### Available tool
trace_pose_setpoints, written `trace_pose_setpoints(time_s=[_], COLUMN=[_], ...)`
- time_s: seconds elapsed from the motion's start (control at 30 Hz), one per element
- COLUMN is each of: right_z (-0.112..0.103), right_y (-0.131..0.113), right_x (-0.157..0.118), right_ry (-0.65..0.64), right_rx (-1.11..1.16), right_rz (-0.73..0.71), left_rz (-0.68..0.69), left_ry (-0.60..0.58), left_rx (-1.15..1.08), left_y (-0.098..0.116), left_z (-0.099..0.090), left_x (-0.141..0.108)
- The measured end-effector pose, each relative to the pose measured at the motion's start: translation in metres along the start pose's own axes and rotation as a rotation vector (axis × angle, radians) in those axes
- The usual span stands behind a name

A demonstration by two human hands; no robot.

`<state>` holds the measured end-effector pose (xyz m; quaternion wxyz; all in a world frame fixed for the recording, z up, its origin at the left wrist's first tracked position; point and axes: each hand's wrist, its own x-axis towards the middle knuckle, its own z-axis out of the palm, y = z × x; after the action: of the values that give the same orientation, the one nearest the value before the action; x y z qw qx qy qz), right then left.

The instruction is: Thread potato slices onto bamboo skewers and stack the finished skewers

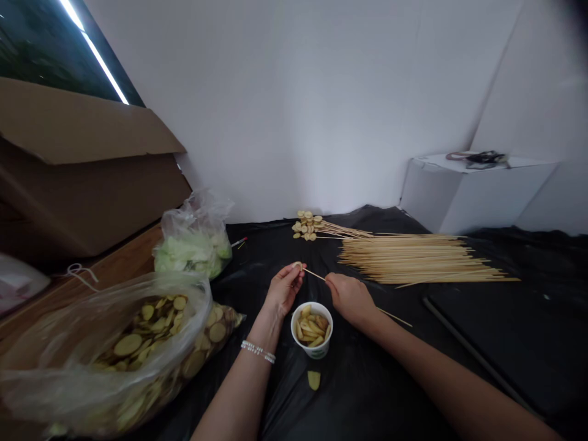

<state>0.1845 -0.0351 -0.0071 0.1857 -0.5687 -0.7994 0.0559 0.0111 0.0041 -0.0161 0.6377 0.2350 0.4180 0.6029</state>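
My left hand (285,289) pinches a small potato slice (298,266) between its fingertips. My right hand (351,300) is shut on a thin bamboo skewer (315,275), and the skewer's point reaches the slice. Below and between my hands stands a white paper cup (312,329) filled with potato slices. One loose slice (313,380) lies on the black plastic sheet (367,380) near my body. Beyond my hands, a skewer with slices bunched on its end (307,225) rests against a spread pile of bamboo skewers (413,260).
A large clear bag of potato slices (138,349) lies at my left, with a bag of pale green leaves (193,242) behind it. A cardboard box (82,159) stands at far left, and a white box (478,184) stands at back right against a white wall (294,104).
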Motion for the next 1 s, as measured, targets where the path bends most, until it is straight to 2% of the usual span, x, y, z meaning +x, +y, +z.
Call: trace_pose_setpoints(time_s=[0.1,0.17,0.47,0.7,0.9,1.0], right_z=[0.0012,0.0025,0.0047,0.0042,0.0037,0.0040], right_y=[0.0007,0.0012,0.0000,-0.0018,-0.0011,-0.0016], right_x=[0.0002,0.0002,-0.0009,-0.0002,-0.0014,-0.0017], right_ry=[0.007,0.008,0.017,-0.057,0.012,0.000], right_rx=[0.005,0.001,-0.049,0.011,-0.018,0.001], right_rz=[-0.009,-0.016,-0.046,0.000,-0.025,-0.012], left_rz=[-0.087,-0.094,0.019,0.054,0.089,0.101], left_ry=[0.018,0.051,0.109,0.101,0.098,0.098], left_rx=[-0.045,-0.038,-0.013,0.029,0.066,0.078], left_y=[0.0009,0.0006,-0.0041,-0.0040,-0.0066,-0.0075], left_z=[-0.0011,-0.0018,0.0016,0.0024,0.0026,0.0029], left_x=[0.0005,0.0013,0.0032,0.0015,0.0015,0.0016])
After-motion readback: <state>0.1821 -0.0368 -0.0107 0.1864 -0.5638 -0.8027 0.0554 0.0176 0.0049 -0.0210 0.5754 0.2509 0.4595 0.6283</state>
